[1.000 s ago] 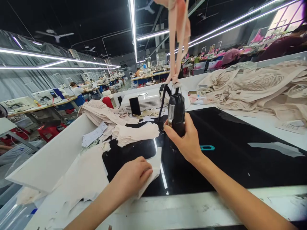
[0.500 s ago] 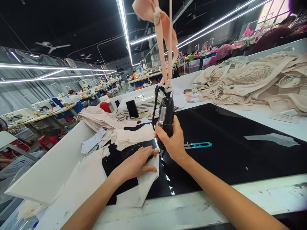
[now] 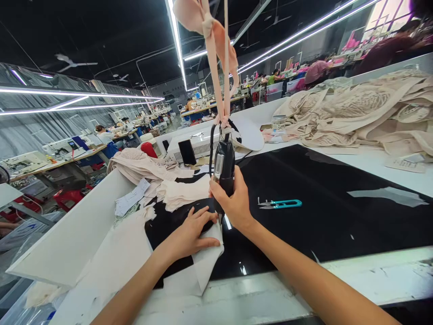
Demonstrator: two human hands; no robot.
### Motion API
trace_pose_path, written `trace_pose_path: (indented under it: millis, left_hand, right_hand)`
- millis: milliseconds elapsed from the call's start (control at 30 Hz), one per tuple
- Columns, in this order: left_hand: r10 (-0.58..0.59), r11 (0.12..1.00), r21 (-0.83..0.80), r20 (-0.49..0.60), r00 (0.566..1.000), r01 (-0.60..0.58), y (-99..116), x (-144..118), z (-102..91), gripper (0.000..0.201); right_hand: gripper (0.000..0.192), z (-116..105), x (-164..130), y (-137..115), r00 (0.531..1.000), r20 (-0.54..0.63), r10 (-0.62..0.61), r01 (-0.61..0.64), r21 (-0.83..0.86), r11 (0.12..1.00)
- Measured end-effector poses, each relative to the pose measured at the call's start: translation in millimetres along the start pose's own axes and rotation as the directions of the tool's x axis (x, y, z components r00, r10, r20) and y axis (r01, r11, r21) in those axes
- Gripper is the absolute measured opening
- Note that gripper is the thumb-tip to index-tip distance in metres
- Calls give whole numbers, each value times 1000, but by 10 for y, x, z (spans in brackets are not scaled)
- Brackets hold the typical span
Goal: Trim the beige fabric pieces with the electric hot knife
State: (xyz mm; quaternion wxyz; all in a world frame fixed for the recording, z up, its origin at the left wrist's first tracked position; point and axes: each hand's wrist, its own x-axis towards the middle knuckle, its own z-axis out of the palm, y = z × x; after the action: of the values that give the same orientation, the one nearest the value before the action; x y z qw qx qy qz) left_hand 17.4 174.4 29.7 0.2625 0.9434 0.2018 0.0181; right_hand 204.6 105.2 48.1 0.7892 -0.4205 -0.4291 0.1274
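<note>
At the far left, folded cloth pieces [image 3: 184,192] are lying on the black table [image 3: 321,216]. My left hand [image 3: 189,232] is pressing flat, fingers spread, on a pale cloth piece [image 3: 203,266]. My right hand [image 3: 233,203] is gripping the black tool [image 3: 223,169] hanging from pink straps [image 3: 219,58]; its tip is hidden behind my hand. To the right, small scissors [image 3: 280,204] are lying apart, and a cloth heap [image 3: 355,113] is being cut off by the edge.

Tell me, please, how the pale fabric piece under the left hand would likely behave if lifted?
The fabric piece looks thin and already folds at its edge, so it would probably droop. It seems light. On the glossy black table it may slide easily, which may be why the left hand lies flat on it.
</note>
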Motion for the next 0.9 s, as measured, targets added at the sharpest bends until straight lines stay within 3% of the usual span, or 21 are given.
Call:
trace_pose_path:
  millis: [300,600,900]
  left_hand:
    - [-20,997,69,24,1000,18,55,12,-23,48]
    - [6,994,108,16,1000,-8,108,13,-67,37]
    - [-55,996,75,48,997,52,80,-15,-70,34]
  right_hand:
    - [32,73,-58,15,1000,31,1,-2,19,1000]
    - [33,178,-125,14,998,57,-8,6,47,999]
    - [36,-6,33,38,999,-37,-27,28,21,999]
